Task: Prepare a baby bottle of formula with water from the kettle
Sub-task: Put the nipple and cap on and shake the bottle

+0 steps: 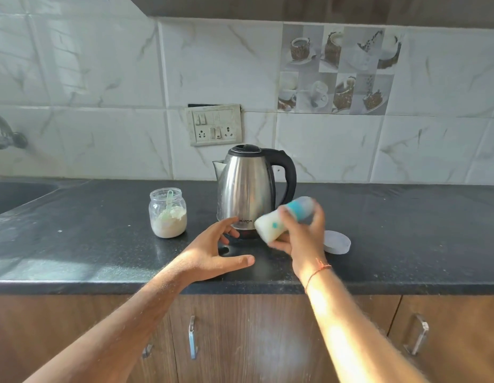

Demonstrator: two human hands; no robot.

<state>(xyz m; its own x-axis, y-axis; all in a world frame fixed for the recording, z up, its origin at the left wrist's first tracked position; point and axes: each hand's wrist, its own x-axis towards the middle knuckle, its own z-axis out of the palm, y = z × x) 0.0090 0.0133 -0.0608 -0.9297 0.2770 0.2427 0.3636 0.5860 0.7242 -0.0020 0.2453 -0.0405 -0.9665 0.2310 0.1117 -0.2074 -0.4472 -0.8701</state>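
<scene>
Gripping the light, smooth bottle (279, 221) mid-body, the right hand (301, 239) tilts it; left hand (212, 250) spread, empty.

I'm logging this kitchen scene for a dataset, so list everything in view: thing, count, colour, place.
kettle: 1, steel with black lid and handle, back-centre of counter
formula jar: 1, clear glass, open, part full of pale powder, left of kettle
scoop: 1, pale, standing in the jar
jar lid: 1, white, flat on counter right of kettle
baby bottle: 1, milky with teal collar, tilted, blurred, in front of kettle
counter: 1, black
switchboard: 1, off-white, wall above kettle
tap: 1, metal, far left wall
cabinet handles: 3, metal, below counter
left hand: 1, open, fingers spread, beside kettle base
right hand: 1, holds the bottle
</scene>
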